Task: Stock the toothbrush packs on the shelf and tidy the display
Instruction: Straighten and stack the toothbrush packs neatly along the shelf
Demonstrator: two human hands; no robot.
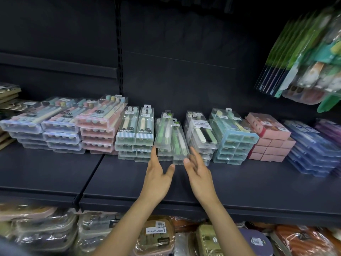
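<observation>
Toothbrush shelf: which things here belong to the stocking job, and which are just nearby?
Job: green toothbrush packs, left hand, right hand, neighbouring toothbrush stacks, shelf.
Nearby: hanging packets, wrapped containers on the lower shelf.

both bare forearms reached forward and up, side by side. the left hand (158,175) was open, its fingers straight and pointing forward, thumb spread toward the right. the right hand (198,171) was open too, fingers straight and slightly fanned, thumb angled toward the left hand.
</observation>
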